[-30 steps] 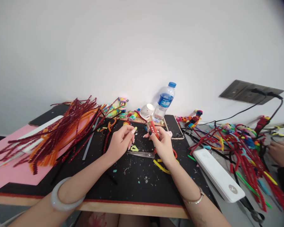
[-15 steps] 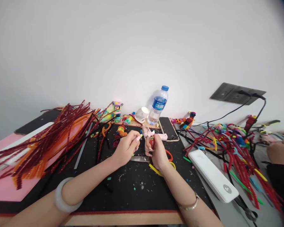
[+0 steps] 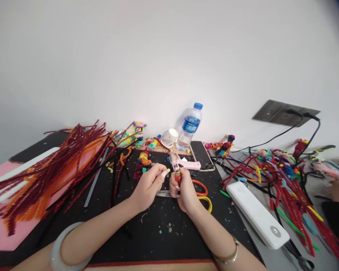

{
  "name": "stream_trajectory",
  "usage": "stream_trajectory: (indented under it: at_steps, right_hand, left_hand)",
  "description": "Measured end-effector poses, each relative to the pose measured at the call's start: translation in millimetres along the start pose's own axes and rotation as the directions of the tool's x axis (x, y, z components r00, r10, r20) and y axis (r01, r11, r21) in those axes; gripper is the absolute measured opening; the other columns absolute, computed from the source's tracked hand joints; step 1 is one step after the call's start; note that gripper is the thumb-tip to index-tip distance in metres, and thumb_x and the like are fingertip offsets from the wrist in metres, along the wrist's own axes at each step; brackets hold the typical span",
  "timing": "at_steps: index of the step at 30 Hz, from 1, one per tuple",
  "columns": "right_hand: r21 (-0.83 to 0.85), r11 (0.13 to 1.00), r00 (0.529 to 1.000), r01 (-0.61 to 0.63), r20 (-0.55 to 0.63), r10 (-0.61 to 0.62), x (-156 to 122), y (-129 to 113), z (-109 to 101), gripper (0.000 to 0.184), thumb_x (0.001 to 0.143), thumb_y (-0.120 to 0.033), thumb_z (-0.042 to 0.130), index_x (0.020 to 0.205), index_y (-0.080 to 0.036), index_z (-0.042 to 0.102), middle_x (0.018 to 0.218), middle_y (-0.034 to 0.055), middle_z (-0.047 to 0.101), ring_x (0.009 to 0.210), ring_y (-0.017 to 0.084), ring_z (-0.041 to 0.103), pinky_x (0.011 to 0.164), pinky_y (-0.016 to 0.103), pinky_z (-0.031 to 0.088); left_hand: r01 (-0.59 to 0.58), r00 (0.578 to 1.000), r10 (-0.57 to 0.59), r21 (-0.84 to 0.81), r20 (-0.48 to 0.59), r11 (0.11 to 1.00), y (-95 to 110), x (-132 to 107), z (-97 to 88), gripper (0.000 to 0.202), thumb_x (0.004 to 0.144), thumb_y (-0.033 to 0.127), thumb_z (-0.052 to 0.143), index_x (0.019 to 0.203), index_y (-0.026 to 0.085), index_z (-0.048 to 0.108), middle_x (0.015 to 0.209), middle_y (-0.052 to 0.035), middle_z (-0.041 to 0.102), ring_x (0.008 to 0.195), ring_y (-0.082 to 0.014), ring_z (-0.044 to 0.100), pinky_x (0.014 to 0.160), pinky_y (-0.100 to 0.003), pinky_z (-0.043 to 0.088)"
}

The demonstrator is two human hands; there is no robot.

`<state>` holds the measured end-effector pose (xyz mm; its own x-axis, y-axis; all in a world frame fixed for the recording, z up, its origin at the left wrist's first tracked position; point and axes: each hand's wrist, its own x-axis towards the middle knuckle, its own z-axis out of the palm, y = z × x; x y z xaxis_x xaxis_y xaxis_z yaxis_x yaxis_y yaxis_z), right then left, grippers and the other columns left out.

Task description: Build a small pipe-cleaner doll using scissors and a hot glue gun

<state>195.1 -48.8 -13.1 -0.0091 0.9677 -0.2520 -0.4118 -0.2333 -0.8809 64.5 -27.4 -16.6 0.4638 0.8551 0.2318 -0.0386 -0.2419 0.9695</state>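
Note:
Between the thumb and fingertips of my left hand (image 3: pixel 147 188) is a small yellow-green piece (image 3: pixel 168 171), too small to make out fully. Wrapped in my right hand (image 3: pixel 186 194) is a red lighter (image 3: pixel 177 177), upright, its metal top facing up. No flame shows. A short gap separates the piece from the lighter. Scissors (image 3: pixel 209 205) with orange and yellow handles lie under my right hand, which hides their middle. Just beyond the hands rests a pink glue gun (image 3: pixel 191 165). A colourful fuzzy figure (image 3: pixel 144 158) is behind my left hand.
Red and orange pipe cleaners (image 3: pixel 73 162) are heaped at left, more (image 3: pixel 293 195) at right. A water bottle (image 3: pixel 190 128), paper cup (image 3: pixel 169 138) and phone (image 3: pixel 202 152) stand or lie by the wall. A white power bank (image 3: pixel 257 214) lies right. Another person's sleeve (image 3: pixel 335 218) shows at the edge.
My right hand has lowered slightly with the lighter and turned, showing more of its metal top and the glue gun behind. The left hand keeps its pinch. The view has shifted a little.

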Motion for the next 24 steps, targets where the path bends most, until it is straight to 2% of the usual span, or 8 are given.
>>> stream_trajectory:
  at_steps: [4,10,24]
  right_hand:
    - [-0.057,0.998,1.0,0.006,-0.016,-0.007,1.0,1.4,0.2,0.045,0.084,-0.041,0.029,0.044,-0.021,0.033,0.038,-0.0078,0.022,0.034,0.006,0.013,0.036,0.022,0.008]
    - [-0.111,0.993,0.999,0.041,-0.02,-0.044,1.5,2.6,-0.1,0.04,0.084,-0.034,0.029,0.046,-0.021,0.033,0.039,-0.0076,0.022,0.034,0.006,0.013,0.037,0.022,0.008]
    - [-0.169,0.983,0.997,0.075,-0.012,-0.078,1.1,4.6,0.5,0.043,0.086,-0.033,0.03,0.045,-0.021,0.034,0.039,-0.0066,0.024,0.035,0.006,0.016,0.037,0.023,0.009]
  left_hand:
    - [0.041,0.999,-0.039,-0.08,0.026,0.996,2.7,-1.3,2.5,0.022,0.094,0.036,0.037,0.084,0.017,0.044,0.056,0.0088,0.029,0.046,-0.0055,0.026,0.044,-0.02,0.023]
    - [0.042,0.999,-0.04,-0.104,0.016,0.994,5.0,-1.1,3.8,0.022,0.093,0.037,0.038,0.085,0.017,0.045,0.056,0.0089,0.03,0.046,-0.0051,0.026,0.043,-0.02,0.022]
    - [0.026,0.999,-0.024,-0.084,0.023,0.996,2.9,-2.8,1.4,0.024,0.093,0.037,0.039,0.082,0.018,0.044,0.055,0.0088,0.03,0.046,-0.0056,0.025,0.044,-0.021,0.022]
